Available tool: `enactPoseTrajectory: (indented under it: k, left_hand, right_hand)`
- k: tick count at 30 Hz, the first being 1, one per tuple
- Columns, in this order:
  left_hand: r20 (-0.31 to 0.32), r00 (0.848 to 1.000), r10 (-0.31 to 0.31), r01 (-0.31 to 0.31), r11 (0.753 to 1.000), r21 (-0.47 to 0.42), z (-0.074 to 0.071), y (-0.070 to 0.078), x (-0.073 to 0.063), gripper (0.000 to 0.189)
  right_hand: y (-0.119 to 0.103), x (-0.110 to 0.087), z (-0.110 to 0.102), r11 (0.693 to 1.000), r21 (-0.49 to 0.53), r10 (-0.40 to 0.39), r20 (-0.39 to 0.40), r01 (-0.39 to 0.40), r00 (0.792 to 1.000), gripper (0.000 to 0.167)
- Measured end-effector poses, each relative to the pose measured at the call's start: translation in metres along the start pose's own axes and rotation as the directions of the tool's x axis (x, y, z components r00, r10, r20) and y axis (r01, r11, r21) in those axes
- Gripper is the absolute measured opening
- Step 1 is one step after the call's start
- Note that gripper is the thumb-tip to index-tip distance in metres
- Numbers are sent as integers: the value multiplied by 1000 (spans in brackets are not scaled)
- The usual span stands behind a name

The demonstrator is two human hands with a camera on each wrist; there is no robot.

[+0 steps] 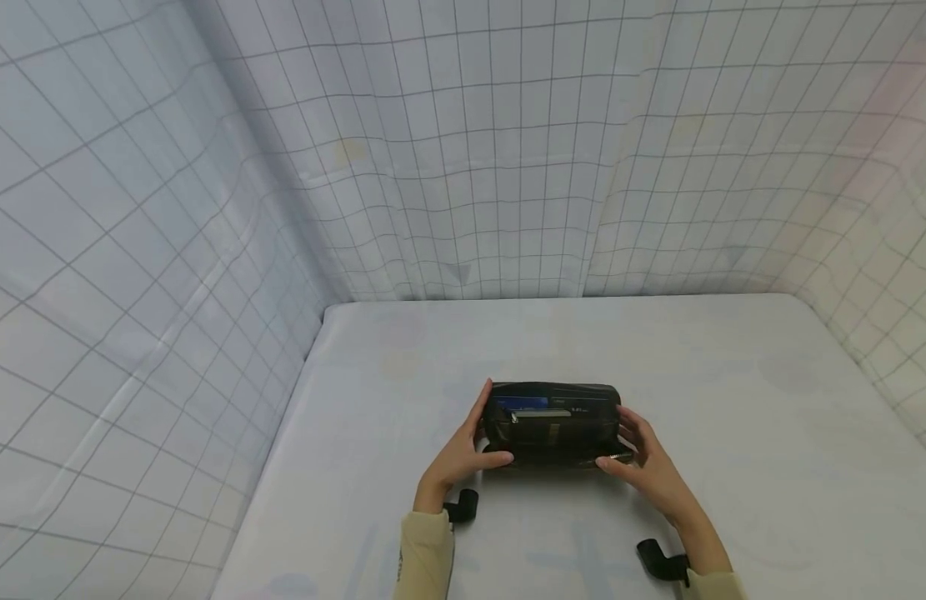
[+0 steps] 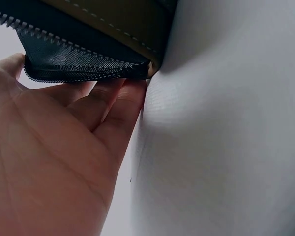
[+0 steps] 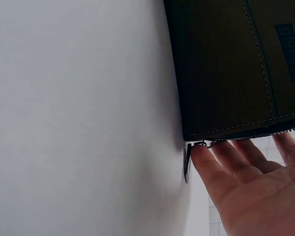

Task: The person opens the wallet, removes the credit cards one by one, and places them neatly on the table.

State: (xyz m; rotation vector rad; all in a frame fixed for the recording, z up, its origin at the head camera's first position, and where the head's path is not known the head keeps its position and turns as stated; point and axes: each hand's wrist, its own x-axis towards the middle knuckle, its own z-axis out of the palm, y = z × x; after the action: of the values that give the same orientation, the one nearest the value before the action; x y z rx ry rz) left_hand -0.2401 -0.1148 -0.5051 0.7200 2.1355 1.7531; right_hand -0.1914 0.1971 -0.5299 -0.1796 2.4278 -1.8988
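A dark zip-around wallet [image 1: 553, 432] lies unzipped on the white table, its opening facing me. Inside show a blue card [image 1: 524, 403] and a pale inner zip [image 1: 541, 413]. My left hand [image 1: 457, 457] holds its left end, thumb at the near edge and index finger reaching up the side. At the other end, my right hand [image 1: 652, 472] holds it with the thumb in front and fingers behind. The left wrist view shows fingertips under the toothed zip edge [image 2: 88, 77]. A metal zip pull [image 3: 187, 164] hangs by the right fingers in the right wrist view.
White cloth covers the table [image 1: 402, 367]. Grid-patterned curtains [image 1: 463, 167] hang behind it and on both sides. Black wrist mounts [image 1: 463, 506] sit beside the forearms, near the light sleeves [image 1: 423, 550].
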Motion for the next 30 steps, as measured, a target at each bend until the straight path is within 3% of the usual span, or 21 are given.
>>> enactPoseTrajectory:
  k: [8, 15, 21, 25, 30]
  left_hand:
    - [54, 998, -34, 31, 998, 49, -2, 1, -3, 117]
    - [18, 999, -28, 27, 997, 67, -2, -33, 1, 124]
    - [-7, 1000, 11, -11, 998, 68, 2, -41, 2, 121]
    - [-16, 1000, 10, -9, 999, 52, 2, -40, 2, 121]
    - [32, 999, -12, 11, 999, 41, 0, -10, -1, 118]
  right_hand:
    - [2, -7, 3, 1000, -12, 7, 7, -7, 1000, 91]
    - [-1, -10, 4, 999, -26, 31, 7, -31, 999, 90]
    - [-4, -10, 1, 989, -145, 15, -12, -16, 1000, 90]
    - [-12, -7, -5, 973, -229, -29, 0, 28, 1000, 93]
    - [-29, 3, -15, 929, -338, -149, 30, 150, 988, 93]
